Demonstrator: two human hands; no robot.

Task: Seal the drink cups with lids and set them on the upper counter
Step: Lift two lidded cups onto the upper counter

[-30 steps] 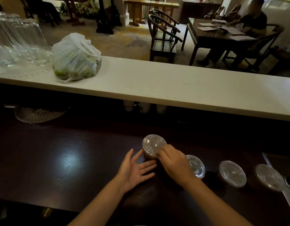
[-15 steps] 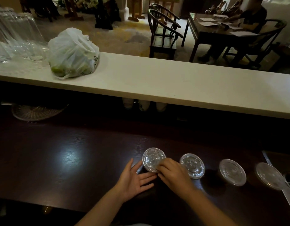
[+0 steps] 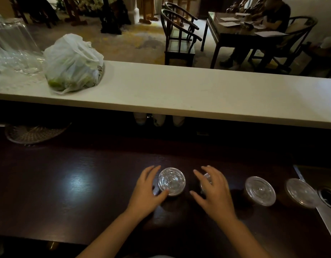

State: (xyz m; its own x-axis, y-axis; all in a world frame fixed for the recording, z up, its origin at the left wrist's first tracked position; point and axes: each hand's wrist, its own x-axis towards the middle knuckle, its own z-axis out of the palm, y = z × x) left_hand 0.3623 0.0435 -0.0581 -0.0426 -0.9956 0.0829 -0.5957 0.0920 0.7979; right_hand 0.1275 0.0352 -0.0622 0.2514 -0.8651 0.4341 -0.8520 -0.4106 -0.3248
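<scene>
Clear lids are sitting on four cups in a row on the dark lower bench, and both hands are closing in on two of them.

Left hand (image 3: pixel 145 190) is curling round the left side of the first cup (image 3: pixel 171 181), thumb touching the near edge of its lid, fingers spread along the far side; whether it is gripping firmly I cannot tell. Right hand (image 3: pixel 214 190) is hovering spread over the second cup (image 3: pixel 205 180), fingers splayed and mostly hiding it, with no clear contact. Beyond that hand the third cup (image 3: pixel 260 190) and fourth cup (image 3: pixel 300 192) are standing lidded and untouched. All four are probably lined up for quick lifting, one per hand. Above both hands the white counter (image 3: pixel 198 94) is waiting, with a bag (image 3: pixel 73 64) far off to the left.
</scene>
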